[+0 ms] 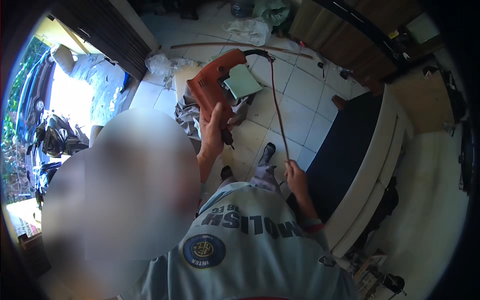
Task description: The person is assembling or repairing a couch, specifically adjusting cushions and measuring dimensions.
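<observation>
Fingers of left hand [214, 131] wrapped tight round orange drill [216, 84]; right hand [296, 176] pinches its red cord [278, 112], taut between them. Risk: cord snags, tugging drill loose.

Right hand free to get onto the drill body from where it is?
Probably yes. The right hand pinches only the red cord and could let go; open tiled floor lies between it and the orange drill. The left hand grips the drill's lower end only.
</observation>
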The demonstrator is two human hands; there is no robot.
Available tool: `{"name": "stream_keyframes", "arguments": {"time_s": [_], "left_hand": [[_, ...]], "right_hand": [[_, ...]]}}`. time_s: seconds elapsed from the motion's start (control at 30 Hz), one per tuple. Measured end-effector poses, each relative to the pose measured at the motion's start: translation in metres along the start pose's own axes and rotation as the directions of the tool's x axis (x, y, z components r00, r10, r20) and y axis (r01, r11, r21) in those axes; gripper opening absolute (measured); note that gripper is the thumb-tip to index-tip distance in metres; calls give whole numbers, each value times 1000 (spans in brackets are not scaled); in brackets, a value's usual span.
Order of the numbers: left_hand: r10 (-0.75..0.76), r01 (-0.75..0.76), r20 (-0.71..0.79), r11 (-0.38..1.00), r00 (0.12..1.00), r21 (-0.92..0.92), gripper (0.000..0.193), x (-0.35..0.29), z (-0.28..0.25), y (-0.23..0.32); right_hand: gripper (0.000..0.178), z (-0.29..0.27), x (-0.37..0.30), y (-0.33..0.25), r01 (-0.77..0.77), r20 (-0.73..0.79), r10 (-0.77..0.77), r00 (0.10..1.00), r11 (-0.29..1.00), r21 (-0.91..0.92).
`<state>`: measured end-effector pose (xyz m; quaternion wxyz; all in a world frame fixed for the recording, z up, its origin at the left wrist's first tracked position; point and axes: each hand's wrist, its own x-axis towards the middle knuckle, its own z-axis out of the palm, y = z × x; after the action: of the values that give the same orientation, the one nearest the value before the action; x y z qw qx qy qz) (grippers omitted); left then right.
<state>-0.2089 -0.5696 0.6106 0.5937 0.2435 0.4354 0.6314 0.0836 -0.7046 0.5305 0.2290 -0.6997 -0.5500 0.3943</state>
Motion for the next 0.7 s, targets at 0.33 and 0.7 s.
{"name": "stream_keyframes", "arguments": {"time_s": [0.33, 0.7], "left_hand": [[-68, -646, 647, 42, 759, 762, 65, 66, 87, 11], [26, -419, 479, 526, 877, 740, 67, 92, 174, -29]], "right_hand": [[25, -151, 152, -175, 805, 266, -790, 552, 421, -419], [39, -131, 267, 18, -20, 540, -122, 833, 968, 249]]}}
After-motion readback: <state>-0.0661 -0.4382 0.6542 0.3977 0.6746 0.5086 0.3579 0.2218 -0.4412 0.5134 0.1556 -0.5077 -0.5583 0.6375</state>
